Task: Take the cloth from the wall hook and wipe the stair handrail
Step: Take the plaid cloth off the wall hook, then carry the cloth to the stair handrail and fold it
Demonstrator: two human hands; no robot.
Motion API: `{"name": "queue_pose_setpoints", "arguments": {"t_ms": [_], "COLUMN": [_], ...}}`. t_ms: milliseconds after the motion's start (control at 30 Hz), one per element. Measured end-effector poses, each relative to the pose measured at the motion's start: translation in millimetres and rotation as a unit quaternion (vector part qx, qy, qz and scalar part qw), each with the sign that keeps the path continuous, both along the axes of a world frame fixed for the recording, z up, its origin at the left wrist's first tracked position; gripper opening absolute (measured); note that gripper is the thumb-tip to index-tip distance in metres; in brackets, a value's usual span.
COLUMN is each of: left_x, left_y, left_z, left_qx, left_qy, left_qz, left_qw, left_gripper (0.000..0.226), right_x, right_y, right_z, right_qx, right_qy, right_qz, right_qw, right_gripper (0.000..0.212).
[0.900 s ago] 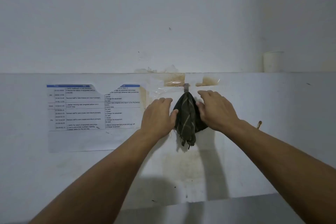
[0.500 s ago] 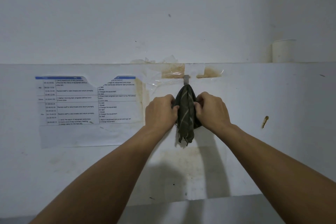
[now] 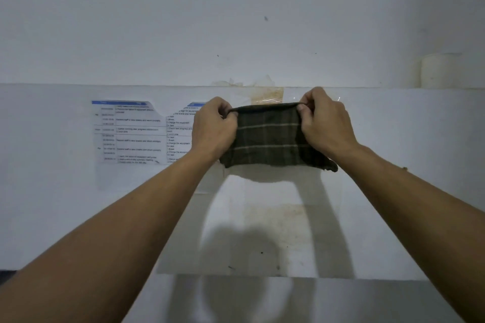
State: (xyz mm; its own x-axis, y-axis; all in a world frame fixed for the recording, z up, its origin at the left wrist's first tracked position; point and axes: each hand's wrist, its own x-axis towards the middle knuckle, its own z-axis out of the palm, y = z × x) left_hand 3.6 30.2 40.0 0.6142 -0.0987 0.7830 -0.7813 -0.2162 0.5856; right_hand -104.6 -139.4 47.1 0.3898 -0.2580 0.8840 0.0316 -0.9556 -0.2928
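The cloth (image 3: pixel 267 136) hangs spread flat before the wall, long axis running left to right, pinched at its top corners: left hand (image 3: pixel 214 126) clamped on the left corner, right hand (image 3: pixel 324 123) on the right. The hook is hidden behind it. No handrail shows, so neither hand seems nearer it. A printed sheet (image 3: pixel 136 134) lies leftward.

You cannot see the wall hook; the spread cloth (image 3: pixel 267 136) covers that spot. The printed sheet (image 3: pixel 136 132) at nine o'clock is too blurred to read, its right edge behind your left hand (image 3: pixel 214 127). Both forearms run off the bottom corners.
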Motion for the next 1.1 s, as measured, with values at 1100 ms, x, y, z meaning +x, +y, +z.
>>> {"name": "queue_pose_setpoints", "arguments": {"t_ms": [1100], "left_x": [-219.6], "left_y": [698.9], "left_z": [-176.6], "left_qx": [-0.079], "left_qy": [0.186], "left_qz": [0.624], "left_qw": [0.755], "left_gripper": [0.03], "right_x": [95.6], "right_y": [741.3], "right_z": [-127.9], "right_qx": [-0.19], "right_qy": [0.294], "right_qz": [0.745], "right_qw": [0.567], "right_gripper": [0.031]}}
